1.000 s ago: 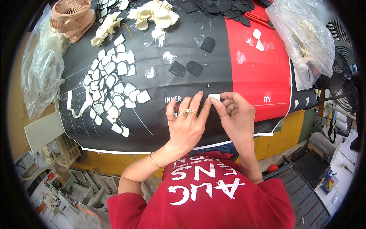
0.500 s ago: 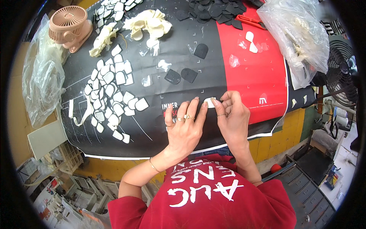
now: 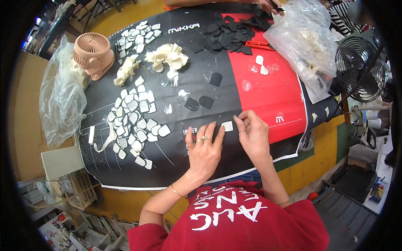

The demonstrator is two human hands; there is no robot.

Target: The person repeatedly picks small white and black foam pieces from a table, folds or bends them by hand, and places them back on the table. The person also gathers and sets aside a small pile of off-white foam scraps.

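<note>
My left hand point(image 3: 205, 148) lies palm down on the black part of the mat, its fingers stretched and spread. Close by its index fingertip is a small white patch point(image 3: 227, 126), flat on the mat. My right hand point(image 3: 253, 136) is just right of that patch, thumb and fingertips drawn together in a pinch; whatever they hold is hidden or too small to make out. Left of my hands lies a loose heap of white, dark-edged, round-ended patches point(image 3: 133, 106). Beyond my hands are a few black patches of the same shape point(image 3: 206, 101) and scraps of clear film point(image 3: 183, 94).
A pink fan point(image 3: 92, 52) and a plastic bag point(image 3: 60, 96) stand at the left. Cream pieces point(image 3: 167, 56) and black patches point(image 3: 224, 37) are piled farther back. Near a red cutter point(image 3: 258, 45) and another bag point(image 3: 299, 35), another person's hand point(image 3: 272, 6) reaches in at the far edge.
The white patch, earlier at my right fingertips, now lies apart from them. My left fingers have drawn back slightly from it. The view has shifted, bringing another person's arm and hand into sight.
</note>
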